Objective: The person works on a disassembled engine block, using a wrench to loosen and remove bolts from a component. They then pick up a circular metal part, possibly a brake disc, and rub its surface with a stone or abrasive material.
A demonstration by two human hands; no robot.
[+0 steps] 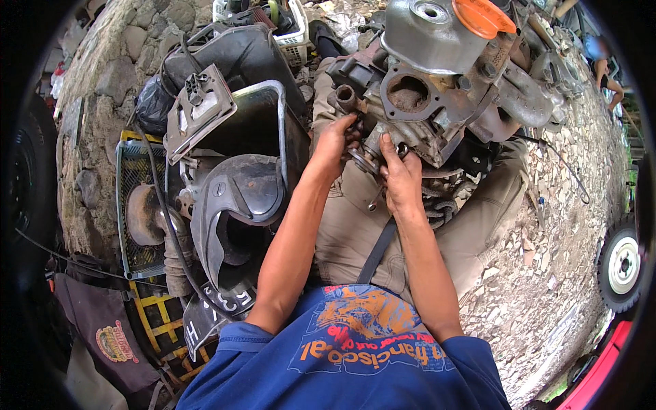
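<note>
A dirty metal engine (437, 116) lies in front of me, between my legs. My left hand (333, 149) is closed at its near left side, below a short pipe stub (345, 97). What its curled fingers grip is hidden. My right hand (403, 179) is closed around what looks like a wrench, its thumb pointing up against the engine. One rounded end of the wrench (372, 204) pokes out below the fingers. Between both hands sits a round metal part (363, 160) at the engine's edge. A flange with a large round opening (408, 93) faces up beyond the hands.
A silver metal cover (432, 41) and an orange funnel-like piece (484, 17) top the engine. On the left stand a black bin (295, 130), a dark plastic cowl (239, 188) and a crate (124, 205) with a rusty part. Broken stones (540, 273) cover the ground at right.
</note>
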